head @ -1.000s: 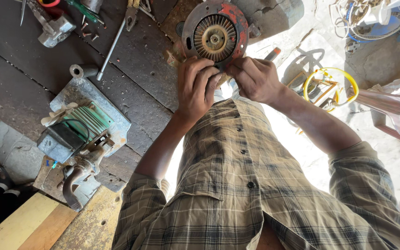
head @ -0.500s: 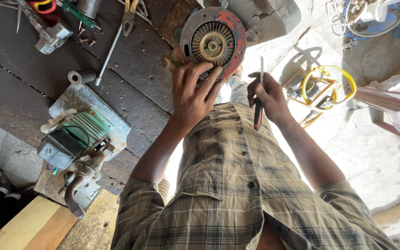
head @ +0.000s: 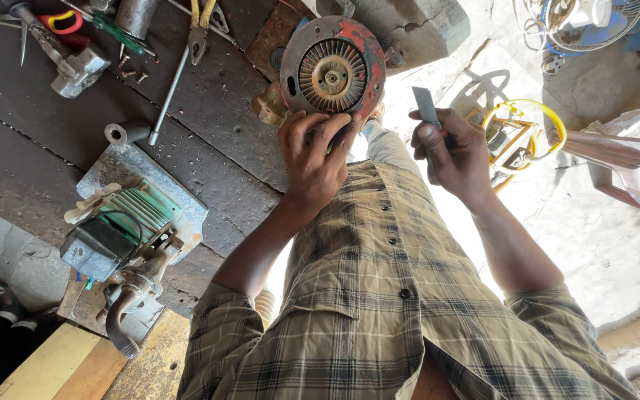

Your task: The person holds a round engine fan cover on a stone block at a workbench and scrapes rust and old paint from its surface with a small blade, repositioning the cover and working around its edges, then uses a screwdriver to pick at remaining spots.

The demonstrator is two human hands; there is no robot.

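Note:
My left hand grips the lower edge of a round, rusty motor stator with red paint and a ring of winding slots, held at the edge of the dark workbench. My right hand is off to the right, away from the motor, and holds a thin flat metal blade upright between thumb and fingers. My checked shirt fills the lower middle of the head view.
On the bench lie pliers, a long metal rod, a hammer-like tool, a green-handled screwdriver and a grey and green machine part. A yellow-ringed wire frame and a fan guard sit on the ground at right.
My right hand has left the motor, picked up the flat blade and moved out to the right. My left hand stays on the motor's lower edge.

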